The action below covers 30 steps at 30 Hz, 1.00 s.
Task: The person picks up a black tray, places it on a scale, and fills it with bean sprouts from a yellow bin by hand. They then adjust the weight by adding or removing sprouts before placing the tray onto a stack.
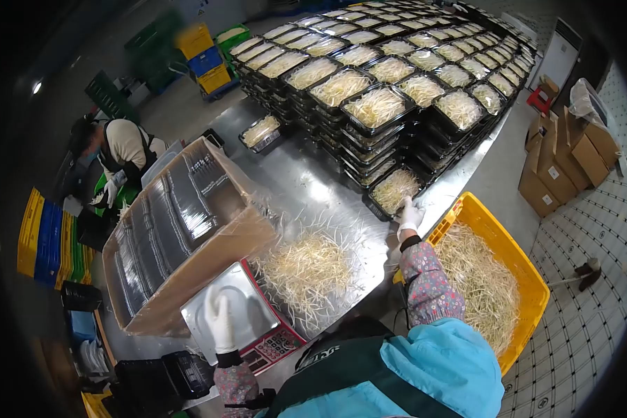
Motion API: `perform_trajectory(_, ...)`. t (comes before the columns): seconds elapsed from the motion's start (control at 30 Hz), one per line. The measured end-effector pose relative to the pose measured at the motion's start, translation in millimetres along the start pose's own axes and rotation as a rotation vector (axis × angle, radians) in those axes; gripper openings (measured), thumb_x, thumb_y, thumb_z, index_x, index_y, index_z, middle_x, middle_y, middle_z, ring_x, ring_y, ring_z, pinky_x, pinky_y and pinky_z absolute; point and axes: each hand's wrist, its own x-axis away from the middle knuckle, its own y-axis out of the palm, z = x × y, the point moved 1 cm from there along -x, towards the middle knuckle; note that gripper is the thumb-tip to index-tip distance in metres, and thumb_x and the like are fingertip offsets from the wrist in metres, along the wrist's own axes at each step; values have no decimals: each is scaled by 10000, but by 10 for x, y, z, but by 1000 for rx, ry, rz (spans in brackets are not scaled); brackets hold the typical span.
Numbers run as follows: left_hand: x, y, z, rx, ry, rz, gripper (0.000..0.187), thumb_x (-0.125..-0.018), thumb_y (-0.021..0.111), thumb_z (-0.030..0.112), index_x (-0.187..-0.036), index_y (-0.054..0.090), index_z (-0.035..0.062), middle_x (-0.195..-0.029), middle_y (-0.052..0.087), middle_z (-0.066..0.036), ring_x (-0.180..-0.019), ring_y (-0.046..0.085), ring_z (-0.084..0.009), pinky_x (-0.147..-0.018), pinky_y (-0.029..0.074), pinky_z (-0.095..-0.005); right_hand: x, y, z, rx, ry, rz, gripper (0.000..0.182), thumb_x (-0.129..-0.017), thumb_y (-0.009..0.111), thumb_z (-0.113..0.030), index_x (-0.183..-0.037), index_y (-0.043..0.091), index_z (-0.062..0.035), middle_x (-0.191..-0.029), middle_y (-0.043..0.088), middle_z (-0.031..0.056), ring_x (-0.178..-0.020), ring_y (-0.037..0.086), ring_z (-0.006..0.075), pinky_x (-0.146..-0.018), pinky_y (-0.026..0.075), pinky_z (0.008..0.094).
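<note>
My right hand (410,217), in a white glove, grips the near edge of a black tray of bean sprouts (396,189). That tray sits low on the metal table, against the front of tall stacks of similar trays (377,108). My left hand (219,322), also gloved, is over the pan of a red-framed scale (240,299). Its fingers are stretched out and hold nothing. A loose heap of bean sprouts (306,272) lies on the table between the scale and the right hand.
A cardboard box of nested black trays (171,226) stands at the left. One filled tray (260,133) lies apart. A yellow crate (529,289) of sprouts is beside me at the right, with flattened cartons (561,160) beyond. A co-worker (122,150) bends over at the far left.
</note>
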Motion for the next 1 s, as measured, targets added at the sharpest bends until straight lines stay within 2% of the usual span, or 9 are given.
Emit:
perform_trajectory(0.13, 392, -1237, -72, -891, 211, 733, 644, -940, 685, 217, -1460, 394, -28, -1492, 393, -246, -1390, 362, -366, -1165, 285, -450, 72, -256, 71, -99, -156, 9, 590, -914, 722, -258, -1348, 395, -28, -1066, 587, 86, -965, 593, 175, -776, 511, 316)
perform_trajectory(0.17, 543, -1615, -160, -1207, 52, 846, 691, -957, 649, 308, -1474, 358, -46, -1535, 325, -284, -1410, 315, -434, -1166, 278, -503, 275, -283, -25, -139, -252, -26, 524, -931, 697, -188, -1332, 401, -24, -1089, 589, 90, -981, 563, 154, -823, 481, 291)
perform_trajectory(0.23, 833, -2067, -265, -1364, -274, 851, 693, -980, 585, 371, -1464, 366, -74, -1529, 335, -308, -1411, 332, -442, -1164, 298, -484, 577, -316, -183, -216, -283, -91, 484, -940, 675, -132, -1324, 400, -26, -1102, 585, 81, -932, 551, 148, -808, 484, 308)
perform_trajectory(0.33, 1100, -2679, -894, -1124, -338, 441, 534, -1002, 512, 299, -1342, 511, -113, -1332, 560, -306, -1271, 530, -406, -1091, 405, -404, 1397, -290, -672, -221, -131, -135, 426, -950, 646, -88, -1325, 447, -45, -1236, 581, 94, -1017, 594, 162, -830, 518, 294)
perform_trajectory(0.37, 1173, -2692, -1048, -1061, -372, 311, 479, -1003, 498, 259, -1298, 559, -114, -1264, 618, -296, -1213, 589, -392, -1055, 442, -384, 662, -429, -34, -120, -330, -203, 435, -954, 642, -94, -1356, 476, -70, -1260, 582, 91, -1043, 603, 166, -799, 532, 289)
perform_trajectory(0.57, 1317, -2595, -1006, -1070, -94, 589, 204, -888, 656, 160, -959, 686, -29, -895, 701, -217, -825, 681, -355, -761, 510, -412, 1398, -535, -223, -98, -195, -303, 498, -976, 616, -182, -1434, 438, -96, -1343, 576, 100, -1025, 639, 236, -739, 544, 347)
perform_trajectory(0.67, 1248, -2683, -809, -1024, -57, 745, 325, -817, 762, 158, -721, 497, -2, -610, 499, -101, -550, 435, -237, -577, 415, -378, 1551, -706, -240, -86, -204, -275, 483, -979, 616, -189, -1422, 449, -90, -1297, 601, 82, -966, 651, 209, -717, 541, 328)
perform_trajectory(0.83, 449, -1503, 65, -496, 405, 608, 174, -870, 729, 76, -892, 626, -62, -763, 627, -82, -687, 546, -196, -682, 477, -330, 1745, -1191, -376, -123, -295, -190, 415, -969, 639, -169, -1344, 506, -51, -1165, 628, 67, -841, 656, 150, -602, 530, 260)
perform_trajectory(1.0, 5, 581, 542, -440, 711, -211, 224, -856, 591, -25, -1063, 675, -14, -1030, 688, -143, -976, 652, -308, -864, 497, -369, 2264, -1610, -501, 42, -358, -258, 325, -943, 659, -164, -1250, 599, -75, -1019, 652, 34, -764, 625, 77, -617, 508, 226)
